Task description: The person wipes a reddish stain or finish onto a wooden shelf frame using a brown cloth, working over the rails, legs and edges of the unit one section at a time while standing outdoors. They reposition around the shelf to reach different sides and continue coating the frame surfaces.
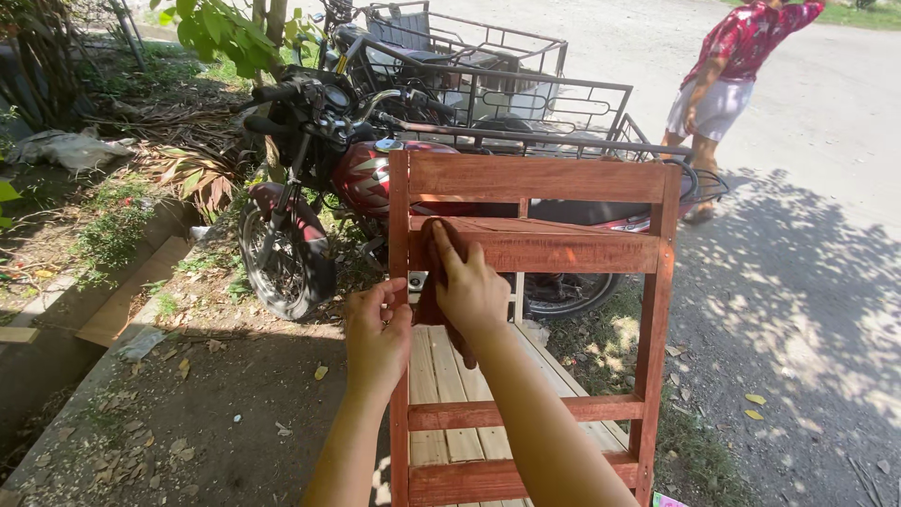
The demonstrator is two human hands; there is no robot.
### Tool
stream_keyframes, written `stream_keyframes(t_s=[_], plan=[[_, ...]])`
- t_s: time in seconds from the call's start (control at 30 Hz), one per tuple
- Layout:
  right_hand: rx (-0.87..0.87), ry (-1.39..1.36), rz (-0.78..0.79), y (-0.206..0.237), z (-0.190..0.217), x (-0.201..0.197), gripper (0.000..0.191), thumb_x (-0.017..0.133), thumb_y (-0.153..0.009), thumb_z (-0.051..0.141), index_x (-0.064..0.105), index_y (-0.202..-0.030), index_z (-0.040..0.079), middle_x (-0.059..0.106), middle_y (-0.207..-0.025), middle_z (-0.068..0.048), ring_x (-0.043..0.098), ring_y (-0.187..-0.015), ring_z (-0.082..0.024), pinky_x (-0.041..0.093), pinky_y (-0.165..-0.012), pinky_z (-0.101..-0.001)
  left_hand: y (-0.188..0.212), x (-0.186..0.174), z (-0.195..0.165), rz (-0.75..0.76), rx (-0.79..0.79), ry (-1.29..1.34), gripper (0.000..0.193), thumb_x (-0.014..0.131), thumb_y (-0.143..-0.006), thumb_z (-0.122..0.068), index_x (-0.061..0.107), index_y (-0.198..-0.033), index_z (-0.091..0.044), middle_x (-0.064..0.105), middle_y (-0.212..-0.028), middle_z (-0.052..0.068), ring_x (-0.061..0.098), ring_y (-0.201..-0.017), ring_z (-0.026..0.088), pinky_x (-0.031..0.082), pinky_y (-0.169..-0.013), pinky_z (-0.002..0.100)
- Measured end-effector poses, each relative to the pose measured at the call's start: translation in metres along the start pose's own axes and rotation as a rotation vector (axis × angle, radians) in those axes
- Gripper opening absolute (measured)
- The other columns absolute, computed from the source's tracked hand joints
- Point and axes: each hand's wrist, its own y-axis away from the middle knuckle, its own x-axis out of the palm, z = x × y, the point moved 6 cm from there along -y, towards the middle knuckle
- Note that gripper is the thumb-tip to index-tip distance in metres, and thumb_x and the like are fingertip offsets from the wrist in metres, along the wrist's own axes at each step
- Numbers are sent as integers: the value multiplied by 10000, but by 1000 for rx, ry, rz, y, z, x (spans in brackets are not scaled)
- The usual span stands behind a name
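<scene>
A: Eyes on the chair [535, 246], standing on the dirt with its red-brown back frame facing us. A dark cloth [434, 282] is pressed against the second rail from the top, right at that rail's left end where it meets the post.

B: Staining or wiping down, I'd judge. The frame is red already, while the seat slats [450, 385] below look pale and bare.

A: Agreed, the work sits mid-rail. The right hand [469, 289] lies on the cloth, fingers stretched flat up the rail and palm bearing down. That's a pressing hold, not a clenched one.

B: And the left hand [377, 333]?

A: Curled shut around the left post, just below the cloth, thumb and fingers closed on the wood. It touches the right hand's edge.

B: So what does the next stroke call for?

A: In my view, steady pressure along the rail toward its right end, with the left staying firm so the frame doesn't rock.

B: And around them?

A: A red motorcycle [319, 188] with a wire sidecar [526, 94] is parked just behind the chair. Further back, a person [727, 66] in a red patterned top walks on the sunlit road [826, 188]. Dry leaves litter the ground at left.
</scene>
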Motion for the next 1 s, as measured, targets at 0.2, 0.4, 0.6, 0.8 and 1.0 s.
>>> stream_keyframes(t_s=[0.2,0.4,0.6,0.8,1.0], plan=[[124,150,-112,17,-104,-35,848,731,-771,199,424,-1544,360,616,-1076,-142,701,-676,-358,562,-517,-473,9,54,-6,46,10,29,343,659,-845,-68,720,-1176,-136,554,-1066,59,575,-868,169,527,-798,310],[306,251,-176,36,-207,-73,736,667,-841,296,472,-1549,347,630,-1072,-134,709,-715,-373,565,-551,-475,33,117,-23,121,-44,55,350,648,-850,-70,709,-1187,-143,543,-1083,74,584,-892,174,527,-815,331],[503,252,-142,47,-288,-106,441,603,-1009,396,563,-1435,292,650,-1129,-136,708,-810,-427,569,-665,-532,56,175,-51,127,-37,36,352,665,-842,-91,709,-1184,-161,554,-1071,60,601,-871,166,530,-818,323],[699,-95,-169,71,-323,-103,647,616,-913,350,482,-1544,290,653,-1144,-218,672,-983,-465,539,-808,-542,70,206,-80,138,-38,10,354,676,-837,-84,718,-1180,-164,551,-1043,69,564,-851,190,527,-808,325],[704,-245,-225,79,-349,-121,577,633,-952,324,538,-1492,143,689,-1286,-229,661,-1181,-413,507,-1007,-477,60,193,-97,58,89,14,349,661,-836,-68,705,-1175,-136,547,-1067,58,560,-896,157,516,-808,326]])
